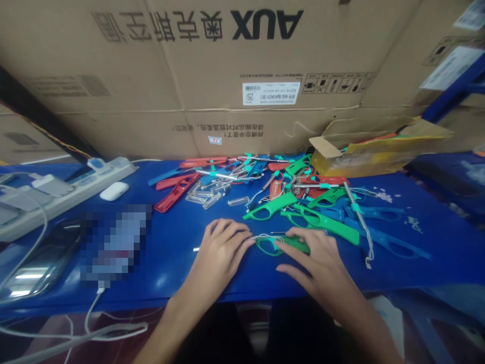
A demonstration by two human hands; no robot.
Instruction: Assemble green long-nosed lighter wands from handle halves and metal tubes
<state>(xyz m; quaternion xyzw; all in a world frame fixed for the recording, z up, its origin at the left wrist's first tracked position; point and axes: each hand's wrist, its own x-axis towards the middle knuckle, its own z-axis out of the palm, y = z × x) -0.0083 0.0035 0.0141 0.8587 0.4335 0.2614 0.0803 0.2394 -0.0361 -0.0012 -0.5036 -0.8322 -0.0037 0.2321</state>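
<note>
A green plastic handle shell (270, 245) lies flat on the blue table (178, 237) between my two hands, with thin wires running along its top. My left hand (222, 247) rests palm down at its left end, fingertips pinched against the tip. My right hand (318, 258) lies over its right half, fingers pressing down on the green piece. Behind them sits a heap of red, green and blue handle shells (303, 202), metal rods and small clear tubes (206, 194).
A white power strip (68, 189) with plugs and a white earbud case (114, 190) lie at the left, with a dark phone (41, 263) and cables nearer me. An open yellowish box (379, 146) stands at the back right. Large cardboard cartons (227, 76) wall off the back.
</note>
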